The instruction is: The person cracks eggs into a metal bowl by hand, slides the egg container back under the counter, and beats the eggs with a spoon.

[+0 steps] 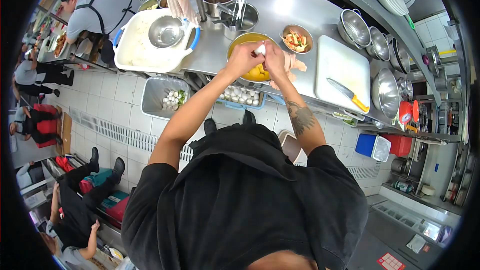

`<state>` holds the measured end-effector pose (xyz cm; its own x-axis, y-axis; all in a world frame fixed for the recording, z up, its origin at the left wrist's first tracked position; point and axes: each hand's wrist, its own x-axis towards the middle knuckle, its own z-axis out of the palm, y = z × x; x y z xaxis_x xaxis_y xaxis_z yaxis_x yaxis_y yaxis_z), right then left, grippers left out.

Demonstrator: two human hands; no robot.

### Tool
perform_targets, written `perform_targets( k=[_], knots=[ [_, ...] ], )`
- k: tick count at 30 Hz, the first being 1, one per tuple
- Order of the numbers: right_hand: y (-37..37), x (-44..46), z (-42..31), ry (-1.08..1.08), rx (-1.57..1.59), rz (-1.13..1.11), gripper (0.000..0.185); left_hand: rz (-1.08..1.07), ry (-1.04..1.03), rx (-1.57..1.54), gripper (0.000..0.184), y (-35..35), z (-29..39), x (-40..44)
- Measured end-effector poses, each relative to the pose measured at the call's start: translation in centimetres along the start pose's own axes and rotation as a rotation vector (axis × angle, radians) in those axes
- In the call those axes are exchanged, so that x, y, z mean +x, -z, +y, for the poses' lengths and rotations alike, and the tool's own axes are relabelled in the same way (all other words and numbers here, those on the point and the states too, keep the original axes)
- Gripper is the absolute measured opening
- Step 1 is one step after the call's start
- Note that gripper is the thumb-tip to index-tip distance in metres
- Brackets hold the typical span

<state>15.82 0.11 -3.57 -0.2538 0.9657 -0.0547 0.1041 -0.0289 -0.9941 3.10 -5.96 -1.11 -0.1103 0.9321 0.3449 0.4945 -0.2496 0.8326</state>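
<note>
My left hand [243,60] and my right hand [274,60] meet over a metal bowl [241,39], fingers closed around a white egg [260,50]. Whether the shell is cracked I cannot tell. Several yellow yolks [256,73] lie in the bowl below my hands. Crumpled pinkish-brown material [294,65] sits at the bowl's right side. Under the counter edge, a blue crate [232,105] contains several white eggs [243,95]. A grey bin [152,90] to the left has white shells and green scraps in it.
A white cutting board [332,57] carries a yellow-handled knife [350,96]. Near the bowl stand a dish of orange and white pieces [296,39] and a pot of utensils [247,18]. A large white tub [131,55] is left. A co-worker [102,7] works at far left.
</note>
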Motion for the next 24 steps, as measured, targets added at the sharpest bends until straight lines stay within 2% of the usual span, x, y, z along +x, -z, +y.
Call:
perform_targets(
  k=[3,6,7,9,10,12,15,18,20,24],
  knots=[
    [0.0,0.3,0.2,-0.073,-0.123,-0.022,0.049,0.033,0.028,0.029,0.039,-0.5,-0.8,0.0],
    [0.3,0.0,-0.9,0.075,-0.267,-0.069,0.047,-0.032,0.118,0.055,0.038,0.1,-0.9,0.1],
    [0.6,0.1,-0.7,0.183,-0.345,-0.074,0.045,-0.064,0.154,0.066,0.037,0.4,-1.0,0.1],
    [1.6,0.7,-0.1,0.398,-0.5,-0.085,0.042,-0.046,-0.059,0.083,0.039,0.5,-2.3,-0.1],
    [2.1,0.5,-0.7,0.386,-0.579,-0.138,0.04,-0.038,-0.165,0.089,0.04,0.5,-2.9,-0.2],
    [3.0,-0.3,-3.4,0.361,-0.738,-0.246,0.038,-0.068,-0.241,0.195,0.042,1.3,-2.4,-0.1],
    [3.1,-1.2,-5.7,0.509,-0.734,-0.226,0.037,-0.057,-0.322,0.291,0.043,2.4,-0.7,-0.1],
    [1.6,-0.9,-5.0,0.594,-0.511,-0.201,0.039,0.056,-0.419,0.362,0.041,3.6,0.3,0.1],
    [-0.8,-2.3,-6.7,0.328,-0.312,-0.327,0.042,0.166,-0.499,0.419,0.038,6.1,1.4,-0.9],
    [-8.7,-6.4,-8.4,0.152,0.06,-0.558,0.041,0.262,-0.387,0.476,0.035,14.0,3.3,-7.1]
  ],
)
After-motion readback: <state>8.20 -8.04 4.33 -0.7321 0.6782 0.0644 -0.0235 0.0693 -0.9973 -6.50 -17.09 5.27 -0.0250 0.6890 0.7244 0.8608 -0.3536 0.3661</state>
